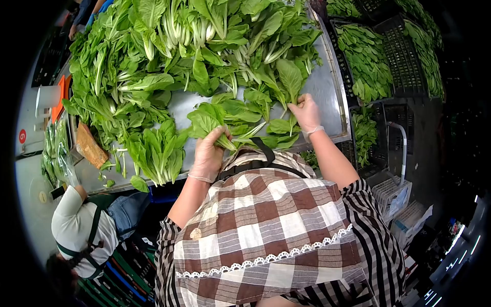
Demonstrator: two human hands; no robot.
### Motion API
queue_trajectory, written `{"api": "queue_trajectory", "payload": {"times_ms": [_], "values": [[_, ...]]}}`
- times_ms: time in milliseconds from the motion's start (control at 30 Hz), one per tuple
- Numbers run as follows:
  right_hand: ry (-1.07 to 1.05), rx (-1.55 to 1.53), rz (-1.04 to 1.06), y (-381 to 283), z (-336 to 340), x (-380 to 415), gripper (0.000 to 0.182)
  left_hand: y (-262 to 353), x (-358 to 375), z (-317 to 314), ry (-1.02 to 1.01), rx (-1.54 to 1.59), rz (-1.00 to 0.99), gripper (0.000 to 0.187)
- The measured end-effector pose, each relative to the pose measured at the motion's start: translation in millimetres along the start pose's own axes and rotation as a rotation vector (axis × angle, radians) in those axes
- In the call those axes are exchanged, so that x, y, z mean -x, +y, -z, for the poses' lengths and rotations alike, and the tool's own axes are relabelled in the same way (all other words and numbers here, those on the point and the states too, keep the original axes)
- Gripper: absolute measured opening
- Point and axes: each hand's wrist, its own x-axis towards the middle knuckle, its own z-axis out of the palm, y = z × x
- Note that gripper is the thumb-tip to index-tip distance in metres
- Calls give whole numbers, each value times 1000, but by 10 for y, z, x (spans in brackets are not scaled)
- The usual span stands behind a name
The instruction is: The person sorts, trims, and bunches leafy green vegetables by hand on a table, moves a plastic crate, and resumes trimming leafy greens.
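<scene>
Left hand (207, 152): here in a thin clear glove, wrist bent, fingers curled round a bright green leafy bunch (207, 118) at the near edge of the shiny grey metal counter (330, 105).
Right hand (307, 113): gloved alike, reaching farther forward, grip narrow, fingertips pinching a broad green leaf (290, 77) low down.
Far side: a great heap of pale-stemmed greens (204, 36)!

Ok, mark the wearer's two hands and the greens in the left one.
Left hand (208, 153), head view: back of hand.
Right hand (308, 114), head view: back of hand.
Greens (206, 118), head view: a broad leaf.
</scene>
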Motion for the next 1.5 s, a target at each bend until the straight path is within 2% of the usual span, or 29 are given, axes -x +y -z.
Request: {"api": "queue_trajectory", "payload": {"times_ms": [67, 233, 333, 367, 467, 600, 667, 733, 767, 800, 867, 933, 967, 1033, 1133, 1167, 1267, 1333, 1367, 1467, 1500], "values": [[-36, -205, -16, 310, -155, -126, 36, 19, 11, -21, 12, -5, 4, 19], [-267, -972, -142, 53, 212, 168, 15, 23, 35, -14, 16, 41, 19, 24], [-441, -1242, -190, -134, 333, 373, 22, 68, 61, -105, -6, 79, 47, 32], [-529, -1284, -189, -154, 327, 397, 28, 74, 58, -129, -25, 85, 49, 34], [-733, -1424, -215, -394, 281, 507, 32, 92, 75, -204, -64, 86, 39, 39], [-1116, -1487, -179, -659, 60, 616, 38, 124, 103, -287, -125, 85, 30, 42], [-1271, -1432, -157, -798, -41, 660, 38, 159, 138, -295, -183, 48, 5, 45], [-1373, -1158, -139, -914, -144, 669, 33, 182, 152, -345, -228, 2, 22, 45], [-1323, -1004, -91, -986, -162, 713, 29, 223, 192, -391, -162, -80, 80, 37], [-1331, -989, -80, -1029, -158, 733, 27, 193, 164, -318, -141, -87, 67, 33], [-1208, -833, -86, -968, -190, 700, 23, 126, 70, -132, -97, -106, 39, 27], [-668, -619, 246, -800, -186, 631, 21, 112, 65, -83, -40, -6, -11, 20], [-295, -457, 368, -580, -280, 527, 18, 103, 53, -31, -28, 45, -40, 20], [-111, -200, 178, -537, 7, 458, 22, 96, 57, 30, 5, 112, -58, 19], [111, 63, 433, -325, -21, 340, 28, 87, 80, -5, 9, 127, 14, 21], [137, 102, 465, -289, -63, 298, 33, 76, 74, -32, 1, 118, 25, 21], [118, 112, 402, -68, -205, 106, 27, 70, 91, -119, -9, 92, 50, 22], [3, -68, 190, -165, -53, 135, 21, 111, 130, -169, -3, 85, 58, 22], [-56, -155, 83, -186, 13, 158, 18, 106, 103, -106, -65, 79, 68, 23], [-71, -649, 57, 83, -62, 201, 11, 77, 66, -36, -140, 104, 56, 29], [-117, -809, -62, -50, 45, 329, 9, 78, 83, -58, -119, 110, 65, 32]]}}
